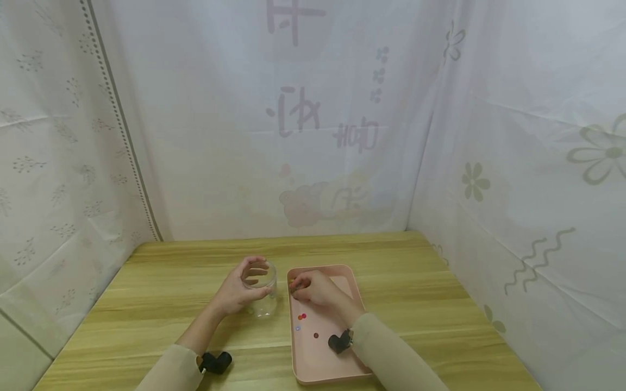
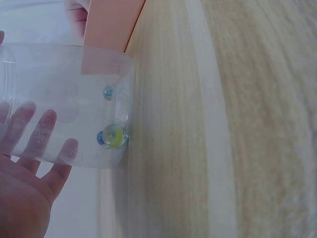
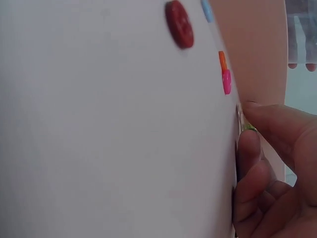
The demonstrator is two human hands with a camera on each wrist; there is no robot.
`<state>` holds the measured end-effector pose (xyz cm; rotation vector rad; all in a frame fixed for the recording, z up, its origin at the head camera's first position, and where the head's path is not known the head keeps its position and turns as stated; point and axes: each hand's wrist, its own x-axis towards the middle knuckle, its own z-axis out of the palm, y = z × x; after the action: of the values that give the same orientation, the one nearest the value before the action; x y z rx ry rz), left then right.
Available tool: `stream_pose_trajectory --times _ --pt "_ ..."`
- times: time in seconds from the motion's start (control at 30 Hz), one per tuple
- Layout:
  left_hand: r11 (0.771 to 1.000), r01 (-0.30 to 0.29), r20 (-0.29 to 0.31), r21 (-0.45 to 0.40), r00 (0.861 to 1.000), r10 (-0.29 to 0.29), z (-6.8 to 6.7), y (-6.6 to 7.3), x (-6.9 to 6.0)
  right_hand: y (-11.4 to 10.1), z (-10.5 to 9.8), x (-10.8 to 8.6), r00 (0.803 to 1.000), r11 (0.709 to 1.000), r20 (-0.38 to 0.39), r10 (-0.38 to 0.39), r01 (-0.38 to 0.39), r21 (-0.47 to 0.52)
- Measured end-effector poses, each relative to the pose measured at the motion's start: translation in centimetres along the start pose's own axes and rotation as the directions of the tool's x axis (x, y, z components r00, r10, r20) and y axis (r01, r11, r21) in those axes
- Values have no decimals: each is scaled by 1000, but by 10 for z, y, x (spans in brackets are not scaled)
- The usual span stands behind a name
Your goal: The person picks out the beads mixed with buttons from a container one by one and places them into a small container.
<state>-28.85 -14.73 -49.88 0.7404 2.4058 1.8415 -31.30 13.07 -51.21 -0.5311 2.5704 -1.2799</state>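
half hidden: green bit point(image 3: 249, 127) by right fingertips point(image 3: 249, 144)
left hand point(image 1: 238, 289): curled round clear jar point(image 1: 265, 307)
right hand point(image 1: 318, 288): bent inside pink tray point(image 1: 313, 363), cannot tell if pinching

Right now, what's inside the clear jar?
At the bottom of the jar are a small light-blue marble, a dark-blue marble and a bigger clear marble with yellow inside. The bigger one covers part of the dark-blue one; anything right behind it is hidden.
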Motion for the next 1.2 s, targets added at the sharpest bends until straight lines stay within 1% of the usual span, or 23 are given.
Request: stream_pose_trajectory --times 0.2,0.33,0.43,0.6,0.7,0.87,1.07,1.2 --pt "1000 3 0 -4 1000 -3 0 -1 1 -1 -2 1 1000 999 2 -9 9 42" --pt "999 23 2 -26 1000 -23 0 0 1 -2 -4 0 1000 997 5 -6 6 74" --pt "999 27 3 -35 1000 -27 1 0 1 -5 -6 -2 1000 995 7 11 -11 95" --pt "1000 20 -2 -16 1000 -20 1 0 1 -8 -11 -4 999 990 5 43 -44 133" --pt "1000 26 -8 -9 1000 -26 1 0 1 -9 -14 -5 999 987 -6 54 -52 154" --pt "1000 25 -3 -10 1000 -25 0 1 0 -9 -19 -4 997 981 -32 68 -61 184" --pt "999 29 1 -17 1000 -29 0 1 0 -13 -24 -7 998 975 -47 49 -38 220" --pt "999 34 -1 -7 999 -34 1 2 0 -14 -28 -9 998 973 -52 40 -27 229"
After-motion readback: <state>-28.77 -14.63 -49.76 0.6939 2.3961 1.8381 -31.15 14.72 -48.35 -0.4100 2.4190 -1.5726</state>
